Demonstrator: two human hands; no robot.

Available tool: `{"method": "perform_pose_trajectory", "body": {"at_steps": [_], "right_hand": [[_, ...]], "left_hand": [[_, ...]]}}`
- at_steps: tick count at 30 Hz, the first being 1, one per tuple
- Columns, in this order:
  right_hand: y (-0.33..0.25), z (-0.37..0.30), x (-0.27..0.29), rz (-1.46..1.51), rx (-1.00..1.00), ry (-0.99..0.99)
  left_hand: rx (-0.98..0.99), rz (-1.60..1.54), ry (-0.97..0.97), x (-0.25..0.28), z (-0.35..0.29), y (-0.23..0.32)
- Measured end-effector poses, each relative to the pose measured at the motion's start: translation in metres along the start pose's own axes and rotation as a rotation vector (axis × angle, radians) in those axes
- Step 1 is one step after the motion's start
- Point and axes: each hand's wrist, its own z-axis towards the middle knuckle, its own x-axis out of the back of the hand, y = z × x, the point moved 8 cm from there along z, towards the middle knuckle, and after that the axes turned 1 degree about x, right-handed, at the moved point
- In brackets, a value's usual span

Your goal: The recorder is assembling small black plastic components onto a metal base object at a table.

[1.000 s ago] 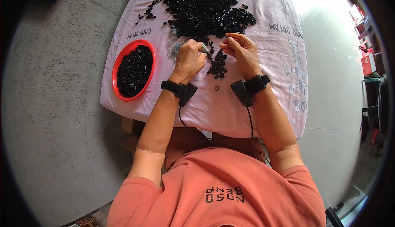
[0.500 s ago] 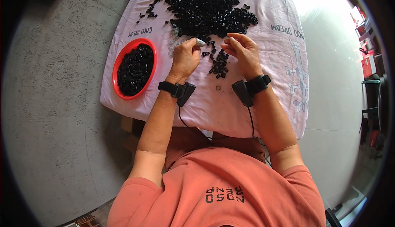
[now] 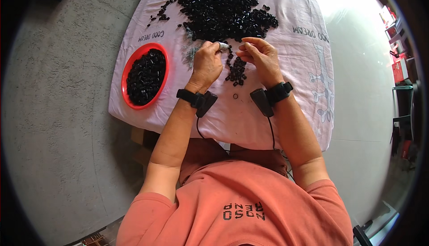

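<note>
My left hand (image 3: 207, 65) is closed above the pink cloth, just below the big pile of small black plastic pieces (image 3: 219, 9). A silvery, tapered bit (image 3: 223, 46) shows at its fingertips; whether it is held or wrapped on a finger, I cannot tell. Facing it, my right hand (image 3: 263, 57) has thumb and forefinger pinched together, and anything between them is too small to make out. Below the fingertips lies a smaller cluster of black pieces (image 3: 236, 72). A thin dark ring (image 3: 235, 96) rests between my wrists.
A red oval bowl (image 3: 166, 75) full of black pieces stands at the table's left edge. The printed pink cloth (image 3: 295, 125) covers the table. Each wrist wears a black strapped device (image 3: 279, 92) with a cable hanging toward my lap. Grey floor (image 3: 62, 125) surrounds the table.
My left hand has moved a little to the right, bringing the silvery tip closer to my right fingers. My right hand has shifted slightly left. The bowl and pile look the same.
</note>
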Motion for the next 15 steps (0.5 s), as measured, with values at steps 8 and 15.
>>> {"method": "perform_pose_trajectory", "body": {"at_steps": [8,15], "right_hand": [[0.008,-0.011,-0.027,0.035,-0.159,-0.226],[0.018,-0.007,-0.027,0.266,-0.190,-0.270]], "left_hand": [[0.177,-0.440,0.095,0.002,-0.004,0.010],[0.299,-0.764,0.132,-0.015,-0.014,-0.002]]}}
